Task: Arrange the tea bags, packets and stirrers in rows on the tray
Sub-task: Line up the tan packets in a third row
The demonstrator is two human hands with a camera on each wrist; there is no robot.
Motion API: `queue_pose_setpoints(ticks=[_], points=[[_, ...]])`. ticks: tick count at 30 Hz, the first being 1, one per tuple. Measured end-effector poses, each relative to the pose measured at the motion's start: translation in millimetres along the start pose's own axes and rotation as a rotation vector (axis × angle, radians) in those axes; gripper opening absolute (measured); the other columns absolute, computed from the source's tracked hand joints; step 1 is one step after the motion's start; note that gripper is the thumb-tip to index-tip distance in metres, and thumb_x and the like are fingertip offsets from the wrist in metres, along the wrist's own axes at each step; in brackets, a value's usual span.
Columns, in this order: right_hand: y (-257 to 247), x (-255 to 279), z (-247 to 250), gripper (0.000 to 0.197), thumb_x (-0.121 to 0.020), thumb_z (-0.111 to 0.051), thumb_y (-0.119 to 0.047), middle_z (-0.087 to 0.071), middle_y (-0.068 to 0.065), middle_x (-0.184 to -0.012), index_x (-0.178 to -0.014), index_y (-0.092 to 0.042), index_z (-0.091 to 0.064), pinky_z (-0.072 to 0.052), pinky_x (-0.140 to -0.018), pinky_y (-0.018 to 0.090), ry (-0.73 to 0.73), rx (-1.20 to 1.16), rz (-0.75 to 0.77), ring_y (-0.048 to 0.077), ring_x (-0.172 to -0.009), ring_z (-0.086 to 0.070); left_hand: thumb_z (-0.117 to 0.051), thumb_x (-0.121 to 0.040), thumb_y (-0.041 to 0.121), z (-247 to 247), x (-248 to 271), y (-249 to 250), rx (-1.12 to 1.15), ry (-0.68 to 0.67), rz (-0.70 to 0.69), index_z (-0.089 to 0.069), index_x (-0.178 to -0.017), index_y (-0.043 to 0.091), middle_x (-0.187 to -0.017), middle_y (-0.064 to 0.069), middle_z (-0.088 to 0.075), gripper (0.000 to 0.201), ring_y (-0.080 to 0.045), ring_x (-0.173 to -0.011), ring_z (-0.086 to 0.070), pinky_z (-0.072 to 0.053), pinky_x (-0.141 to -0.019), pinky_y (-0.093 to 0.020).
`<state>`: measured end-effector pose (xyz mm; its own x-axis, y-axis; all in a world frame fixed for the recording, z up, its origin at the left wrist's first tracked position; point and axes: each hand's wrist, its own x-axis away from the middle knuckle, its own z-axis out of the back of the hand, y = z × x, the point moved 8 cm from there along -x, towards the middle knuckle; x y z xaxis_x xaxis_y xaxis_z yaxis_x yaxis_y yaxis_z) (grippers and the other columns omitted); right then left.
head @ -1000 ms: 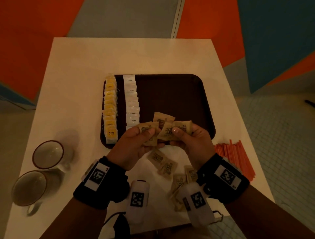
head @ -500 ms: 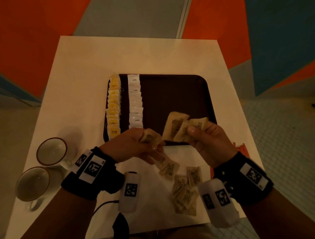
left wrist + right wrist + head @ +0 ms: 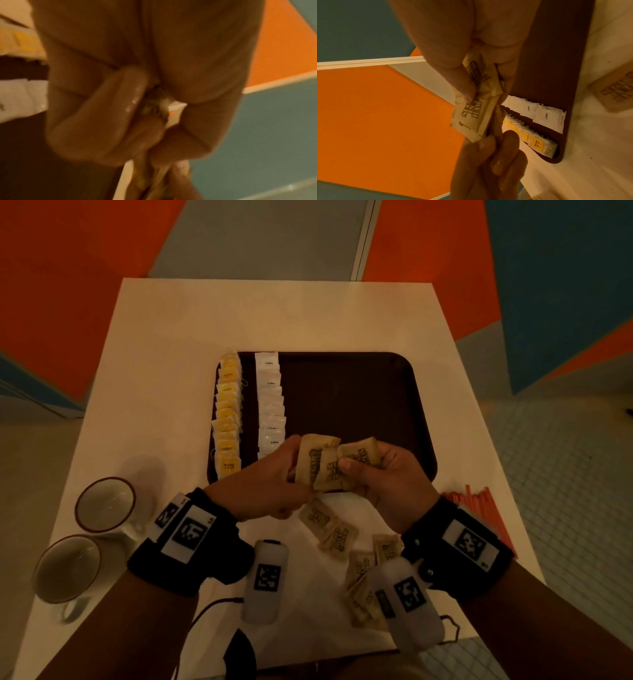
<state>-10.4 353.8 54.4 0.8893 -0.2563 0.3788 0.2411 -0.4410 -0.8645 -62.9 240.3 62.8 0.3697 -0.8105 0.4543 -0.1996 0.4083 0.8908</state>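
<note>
I see the tray (image 3: 394, 392) mid-table (image 3: 171, 337) with tea bags (image 3: 227, 419) and coffee packets (image 3: 270, 405) along its left edge, mugs (image 3: 104, 503) near the table's front-left corner, stirrers (image 3: 479, 501) at its right edge.

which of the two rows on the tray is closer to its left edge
The row of yellow tea bags: it runs along the tray left rim, while the row of white coffee packets lies just to its right.

One brown tray (image 3: 359, 392) carries two rows: one of yellow tea bags (image 3: 227, 419), one of white coffee packets (image 3: 270, 405). Two mugs (image 3: 104, 503) stand on one table (image 3: 164, 344). Brown sugar packets (image 3: 337, 537) and orange stirrers (image 3: 479, 501) overlap, uncountable.
</note>
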Motion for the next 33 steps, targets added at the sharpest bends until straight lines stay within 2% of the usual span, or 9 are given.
queue_pose_setpoints(ticks=[2, 5, 8, 10, 13, 15, 20, 28, 33], points=[[3, 0, 5, 0.020, -0.076, -0.060, -0.003, -0.073, 0.012, -0.085, -0.094, 0.003, -0.064, -0.059, -0.073, 0.035, 0.031, -0.049, -0.008, 0.025, -0.081, -0.070, -0.055, -0.080, -0.004, 2, 2, -3, 0.141, -0.001, 0.019, -0.040, -0.116, 0.017, -0.099, -0.017, -0.057, 0.044, -0.012, -0.056, -0.057, -0.045, -0.050, -0.028], [4, 1, 10, 0.032, -0.069, -0.061, -0.012, -0.073, 0.009, -0.085, -0.098, 0.000, -0.063, -0.059, -0.071, 0.032, 0.055, -0.110, -0.026, 0.022, -0.081, -0.070, -0.052, -0.084, -0.004, 9, 4, -3, 0.333, 0.063, -0.032, -0.047, -0.102, 0.009, -0.102, -0.014, -0.066, 0.022, -0.025, -0.077, -0.070, -0.055, -0.061, -0.027], [4, 3, 11, 0.032, -0.069, -0.060, -0.013, -0.073, 0.008, -0.087, -0.099, -0.002, -0.063, -0.059, -0.072, 0.031, 0.059, -0.220, -0.049, 0.020, -0.083, -0.070, -0.057, -0.078, 0.004, 13, 6, -5, 0.410, 0.112, -0.085, -0.054, -0.103, 0.011, -0.104, -0.009, -0.070, 0.026, -0.028, -0.090, -0.069, -0.058, -0.070, -0.030], [5, 3, 11, 0.033, -0.070, -0.059, -0.012, -0.073, 0.009, -0.090, -0.100, -0.002, -0.063, -0.059, -0.073, 0.031, 0.061, -0.273, -0.075, 0.020, -0.085, -0.070, -0.060, -0.080, 0.003, 13, 1, -10, 0.426, 0.143, -0.112, -0.057, -0.107, 0.011, -0.111, -0.010, -0.068, 0.028, -0.028, -0.104, -0.064, -0.055, -0.086, -0.035], [8, 3, 7, 0.035, -0.073, -0.059, -0.010, -0.070, 0.013, -0.096, -0.106, 0.001, -0.061, -0.059, -0.071, 0.030, 0.068, -0.284, -0.095, 0.020, -0.086, -0.070, -0.058, -0.084, 0.015, -6, -9, -12, 0.586, 0.047, -0.155, -0.051, -0.123, 0.005, -0.125, -0.015, -0.059, 0.041, -0.027, -0.120, -0.054, -0.045, -0.101, -0.037], [10, 2, 5, 0.030, -0.081, -0.055, -0.005, -0.068, 0.015, -0.102, -0.111, 0.003, -0.058, -0.059, -0.073, 0.030, 0.093, -0.282, -0.095, 0.020, -0.086, -0.069, -0.053, -0.088, 0.019, -18, -14, -7, 0.728, 0.004, -0.204, -0.049, -0.126, 0.005, -0.127, -0.014, -0.058, 0.040, -0.027, -0.122, -0.052, -0.045, -0.101, -0.033], [12, -2, 10, 0.017, -0.087, -0.053, -0.005, -0.068, 0.010, -0.097, -0.101, -0.007, -0.063, -0.056, -0.078, 0.030, 0.199, -0.280, -0.070, 0.018, -0.087, -0.067, -0.041, -0.090, 0.022, -9, -20, -5, 0.949, 0.126, -0.294, -0.040, -0.134, 0.005, -0.133, -0.016, -0.052, 0.047, -0.027, -0.125, -0.049, -0.044, -0.102, -0.035], [11, 1, 20, 0.016, -0.083, -0.057, -0.002, -0.072, 0.009, -0.094, -0.096, -0.006, -0.066, -0.056, -0.084, 0.037, 0.156, -0.117, -0.020, 0.024, -0.094, -0.067, -0.040, -0.093, 0.010, 14, -18, -10, 0.810, 0.349, -0.256, -0.053, -0.121, 0.009, -0.108, -0.008, -0.069, 0.030, -0.021, -0.104, -0.065, -0.057, -0.080, -0.030], [-26, -2, 18, 0.022, -0.078, -0.062, 0.003, -0.070, -0.003, -0.101, -0.090, -0.014, -0.069, -0.057, -0.080, 0.032, -0.021, 0.301, 0.116, 0.015, -0.093, -0.067, -0.040, -0.093, 0.008, 17, -15, -11, 0.751, 0.277, -0.199, -0.059, -0.109, 0.014, -0.098, 0.000, -0.073, 0.026, -0.015, -0.096, -0.068, -0.056, -0.081, -0.028]])
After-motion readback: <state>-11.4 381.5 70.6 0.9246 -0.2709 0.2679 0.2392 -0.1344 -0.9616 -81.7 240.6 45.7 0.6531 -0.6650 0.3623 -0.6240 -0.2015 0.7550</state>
